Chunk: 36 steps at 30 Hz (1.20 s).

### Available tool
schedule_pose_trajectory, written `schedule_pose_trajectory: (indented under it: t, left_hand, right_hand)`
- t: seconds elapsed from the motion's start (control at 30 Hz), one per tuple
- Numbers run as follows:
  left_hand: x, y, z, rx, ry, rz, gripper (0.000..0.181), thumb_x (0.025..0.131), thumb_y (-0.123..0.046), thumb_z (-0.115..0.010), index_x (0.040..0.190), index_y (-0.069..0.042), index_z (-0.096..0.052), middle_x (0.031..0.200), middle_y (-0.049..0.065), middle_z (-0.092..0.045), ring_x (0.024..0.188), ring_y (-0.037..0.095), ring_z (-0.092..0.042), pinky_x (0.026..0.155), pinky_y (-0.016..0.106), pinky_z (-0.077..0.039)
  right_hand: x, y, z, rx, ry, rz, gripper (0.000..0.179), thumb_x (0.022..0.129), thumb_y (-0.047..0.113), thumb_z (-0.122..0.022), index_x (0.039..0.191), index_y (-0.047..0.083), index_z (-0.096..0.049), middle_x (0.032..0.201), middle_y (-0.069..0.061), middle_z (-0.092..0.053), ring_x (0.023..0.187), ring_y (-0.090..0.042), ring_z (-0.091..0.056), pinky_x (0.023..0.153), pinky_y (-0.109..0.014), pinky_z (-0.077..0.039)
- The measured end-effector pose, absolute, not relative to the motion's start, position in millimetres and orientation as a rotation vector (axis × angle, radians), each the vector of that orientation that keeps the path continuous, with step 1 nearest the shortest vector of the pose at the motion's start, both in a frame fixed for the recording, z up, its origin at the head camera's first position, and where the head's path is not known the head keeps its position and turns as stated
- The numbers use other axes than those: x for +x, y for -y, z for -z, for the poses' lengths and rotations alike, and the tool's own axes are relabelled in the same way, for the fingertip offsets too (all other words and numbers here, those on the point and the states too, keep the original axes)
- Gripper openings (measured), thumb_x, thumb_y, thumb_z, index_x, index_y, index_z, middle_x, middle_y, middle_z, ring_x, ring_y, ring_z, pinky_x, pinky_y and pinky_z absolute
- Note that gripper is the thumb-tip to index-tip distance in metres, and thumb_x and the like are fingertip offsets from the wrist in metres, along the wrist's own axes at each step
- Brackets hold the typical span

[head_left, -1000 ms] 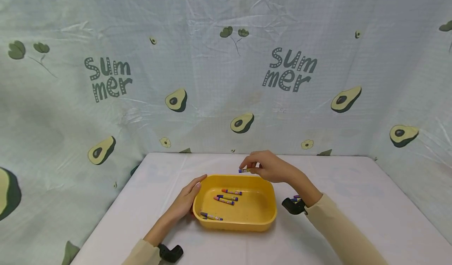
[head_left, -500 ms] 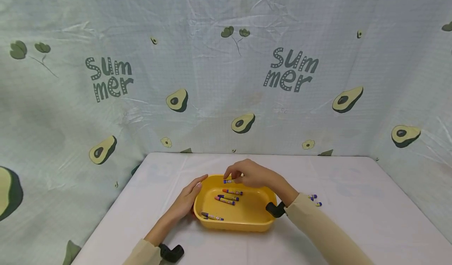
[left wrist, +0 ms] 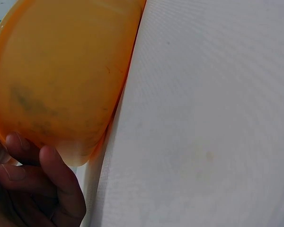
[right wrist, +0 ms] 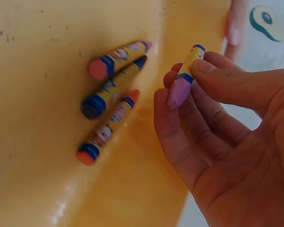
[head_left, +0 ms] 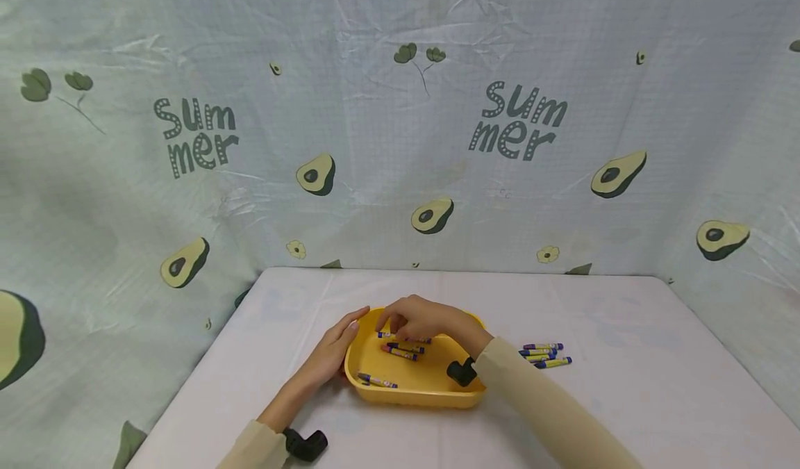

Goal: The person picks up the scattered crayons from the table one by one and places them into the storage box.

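Observation:
A yellow plastic tray [head_left: 431, 398] sits on the table, and my left hand [head_left: 328, 354] grips its left side at the rim. In the left wrist view, curled fingertips [left wrist: 52, 156] meet the tray's edge. My right hand [head_left: 415, 316] is over the tray, pinching a crayon [right wrist: 187, 75] with a pinkish-purple tip between thumb and fingers. Beneath it lie three crayons close together: a pink one [right wrist: 118, 59], a dark blue one [right wrist: 113, 87] and an orange one [right wrist: 109, 127]. Another dark-tipped crayon [head_left: 378, 381] rests by the tray's front left wall.
Several crayons [head_left: 544, 353] lie in a loose group on the white table [head_left: 625, 385], right of the tray and partly behind the right sleeve. A patterned sheet [head_left: 375, 121] hangs behind and beside the table.
My right hand has carried the crayon leftward and down, from above the tray's far rim into the tray. The crayons on the right have come into fuller view. My left hand stays put.

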State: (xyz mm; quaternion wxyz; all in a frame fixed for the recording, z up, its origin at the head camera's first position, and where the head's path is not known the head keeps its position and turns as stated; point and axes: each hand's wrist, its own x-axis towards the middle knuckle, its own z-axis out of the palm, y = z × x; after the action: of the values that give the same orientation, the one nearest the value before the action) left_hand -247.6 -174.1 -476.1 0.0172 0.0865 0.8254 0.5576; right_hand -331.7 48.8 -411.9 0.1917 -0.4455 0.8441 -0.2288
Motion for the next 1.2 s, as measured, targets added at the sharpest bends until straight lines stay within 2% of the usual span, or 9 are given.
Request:
schedule_pose_trajectory:
  t: [0.1, 0.2, 0.3, 0.43, 0.6, 0.8, 0.93, 1.1, 1.2]
  left_hand:
    - [-247, 175, 475, 0.274, -2.561, -1.737, 0.048, 0.115, -0.032, -0.034, 0.159, -0.016, -0.041, 0.164, 0.013, -0.041, 0.135, 0.028, -0.054, 0.094, 0.014, -0.047]
    - [-248, 176, 475, 0.283, -2.561, -1.736, 0.048, 0.114, -0.032, -0.034, 0.159, -0.017, -0.041, 0.165, 0.015, -0.04, 0.125, 0.027, -0.06, 0.086, 0.015, -0.051]
    - [-249, 177, 475, 0.3, -2.562, -1.719, 0.048, 0.115, -0.033, -0.033, 0.159, -0.016, -0.04, 0.163, 0.018, -0.041, 0.095, 0.021, -0.067, 0.07, 0.018, -0.052]
    - [-249, 178, 474, 0.313, -2.556, -1.698, 0.05, 0.115, -0.034, -0.032, 0.161, -0.014, -0.037, 0.162, 0.02, -0.041, 0.064, 0.014, -0.058, 0.055, 0.023, -0.048]
    - [-248, 177, 475, 0.279, -2.58, -1.697, 0.048, 0.114, -0.033, -0.034, 0.159, -0.017, -0.041, 0.162, 0.015, -0.044, 0.09, 0.016, -0.063, 0.071, 0.017, -0.05]
    - [-246, 175, 476, 0.259, -2.608, -1.7, 0.047, 0.114, -0.032, -0.035, 0.158, -0.018, -0.043, 0.163, 0.011, -0.043, 0.127, 0.026, -0.056, 0.094, 0.015, -0.047]
    - [-246, 175, 476, 0.253, -2.617, -1.696, 0.046, 0.114, -0.032, -0.035, 0.158, -0.019, -0.044, 0.163, 0.011, -0.044, 0.131, 0.025, -0.053, 0.101, 0.017, -0.045]
    - [-246, 175, 476, 0.243, -2.596, -1.721, 0.046, 0.114, -0.031, -0.035, 0.158, -0.019, -0.044, 0.162, 0.013, -0.044, 0.11, 0.025, -0.061, 0.075, 0.02, -0.052]
    - [-246, 174, 477, 0.247, -2.6, -1.721, 0.046, 0.114, -0.032, -0.035, 0.158, -0.019, -0.044, 0.163, 0.012, -0.044, 0.118, 0.027, -0.061, 0.09, 0.027, -0.055]
  right_hand:
    - [-332, -41, 418, -1.219, -2.381, 0.607, 0.036, 0.095, 0.001, -0.067, 0.127, 0.016, -0.071, 0.102, 0.001, -0.072, 0.085, -0.008, -0.061, 0.076, -0.019, -0.054]
    - [-332, -36, 423, -1.208, -2.388, 0.584, 0.034, 0.096, 0.006, -0.069, 0.128, 0.018, -0.071, 0.1, 0.002, -0.072, 0.083, -0.006, -0.061, 0.075, -0.018, -0.053]
    - [-332, -33, 427, -1.199, -2.392, 0.58, 0.033, 0.095, 0.007, -0.071, 0.126, 0.018, -0.071, 0.098, 0.003, -0.072, 0.081, -0.006, -0.061, 0.075, -0.019, -0.053]
    - [-332, -31, 430, -1.17, -2.386, 0.601, 0.032, 0.092, 0.007, -0.074, 0.123, 0.017, -0.071, 0.095, 0.004, -0.071, 0.077, -0.006, -0.061, 0.071, -0.019, -0.053]
    - [-331, -30, 433, -1.151, -2.378, 0.616, 0.031, 0.091, 0.007, -0.076, 0.12, 0.016, -0.072, 0.093, 0.005, -0.07, 0.07, -0.006, -0.062, 0.068, -0.019, -0.054]
    - [-331, -31, 432, -1.166, -2.393, 0.604, 0.027, 0.091, 0.007, -0.075, 0.117, 0.014, -0.074, 0.09, 0.004, -0.072, 0.073, -0.005, -0.061, 0.069, -0.019, -0.053]
    - [-331, -32, 430, -1.186, -2.384, 0.613, 0.025, 0.091, 0.008, -0.074, 0.116, 0.012, -0.074, 0.089, 0.004, -0.073, 0.076, -0.005, -0.061, 0.07, -0.019, -0.052]
    - [-331, -37, 428, -1.217, -2.369, 0.631, 0.025, 0.091, 0.007, -0.073, 0.116, 0.011, -0.074, 0.09, 0.002, -0.075, 0.077, -0.005, -0.062, 0.072, -0.019, -0.052]
    - [-329, -44, 423, -1.244, -2.374, 0.633, 0.025, 0.092, 0.008, -0.072, 0.117, 0.011, -0.074, 0.092, 0.003, -0.074, 0.077, -0.005, -0.062, 0.071, -0.019, -0.054]
